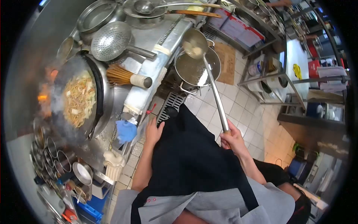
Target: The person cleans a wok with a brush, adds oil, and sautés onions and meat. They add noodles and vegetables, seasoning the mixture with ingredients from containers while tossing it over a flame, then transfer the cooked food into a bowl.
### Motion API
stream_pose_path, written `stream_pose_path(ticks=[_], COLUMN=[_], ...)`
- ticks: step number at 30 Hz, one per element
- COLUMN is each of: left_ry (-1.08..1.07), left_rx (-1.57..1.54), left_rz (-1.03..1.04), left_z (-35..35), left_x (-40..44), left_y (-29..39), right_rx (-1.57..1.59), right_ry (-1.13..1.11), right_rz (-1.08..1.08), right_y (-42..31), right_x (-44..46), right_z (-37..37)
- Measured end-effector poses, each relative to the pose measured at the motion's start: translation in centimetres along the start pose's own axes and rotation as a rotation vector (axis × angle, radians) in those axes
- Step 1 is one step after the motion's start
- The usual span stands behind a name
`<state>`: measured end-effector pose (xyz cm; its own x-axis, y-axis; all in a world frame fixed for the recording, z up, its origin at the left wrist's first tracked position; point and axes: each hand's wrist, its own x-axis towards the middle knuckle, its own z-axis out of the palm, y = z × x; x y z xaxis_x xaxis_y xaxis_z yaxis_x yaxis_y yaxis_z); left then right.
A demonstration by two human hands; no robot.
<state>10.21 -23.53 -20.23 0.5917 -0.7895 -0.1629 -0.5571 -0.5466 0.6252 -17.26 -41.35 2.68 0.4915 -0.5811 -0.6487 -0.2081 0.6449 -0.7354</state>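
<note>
My right hand (233,137) is closed around the wooden end of a long metal ladle (213,87). The ladle's bowl holds pale liquid and is above the rim of a large two-handled stockpot (214,61) with liquid in it. My left hand (153,132) hangs beside the stove counter's edge, fingers apart and with nothing in it. Nearest to it are a crumpled blue cloth (126,131) and a small red object (151,109). Noodles with pale pieces (79,99) lie in a steaming wok (59,128) to the left, with flames at its far side.
On the stove side are a perforated strainer (112,40), a bamboo brush (125,75), metal bowls (96,16) and several containers (56,160). A metal shelf unit (274,80) stands right, over the tiled floor (242,100). Another person's dark-clad leg (274,171) shows close behind at right.
</note>
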Motion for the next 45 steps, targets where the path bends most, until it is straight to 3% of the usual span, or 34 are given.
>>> stream_pose_path(ticks=[1,4,10,13,16,19,25,28,36,42,45], left_ry=[-0.144,-0.122,-0.371,-0.389,-0.417,-0.477,-0.460,-0.438,-0.372,-0.347,-0.306], left_rx=[0.000,0.162,0.198,0.180,0.200,0.233,0.248,0.174,0.104,0.139,0.095], left_rz=[-0.044,0.045,-0.172,-0.209,-0.239,-0.277,-0.285,-0.303,-0.368,-0.378,-0.380], left_z=[1.1,5.6,5.9,6.0,6.5,7.1,5.7,6.0,7.6,9.2,8.9], left_x=[1.1,3.7,6.5,6.7,6.7,6.8,7.6,7.9,8.3,8.3,7.9], left_y=[-0.9,-4.8,-6.3,-6.6,-6.9,-6.6,-2.6,-2.7,-3.4,-4.7,-4.2], right_rx=[-0.053,0.019,-0.042,0.114,0.559,0.969,0.447,0.405,0.659,0.828,0.655], right_ry=[0.065,0.083,0.122,0.056,0.071,-0.198,-0.130,-0.212,-0.778,-0.968,-1.030], right_rz=[0.038,0.097,0.151,0.214,0.334,0.313,0.198,0.213,0.452,0.778,0.810], right_y=[-1.0,0.6,2.8,2.7,3.3,3.3,-2.2,-4.1,-6.7,-8.3,-8.5], right_x=[0.5,6.7,13.5,14.6,13.2,9.5,2.9,2.5,6.6,9.6,11.1], right_z=[0.5,-2.6,-5.8,-6.5,-7.4,-8.1,-6.7,-5.8,3.7,15.2,21.2])
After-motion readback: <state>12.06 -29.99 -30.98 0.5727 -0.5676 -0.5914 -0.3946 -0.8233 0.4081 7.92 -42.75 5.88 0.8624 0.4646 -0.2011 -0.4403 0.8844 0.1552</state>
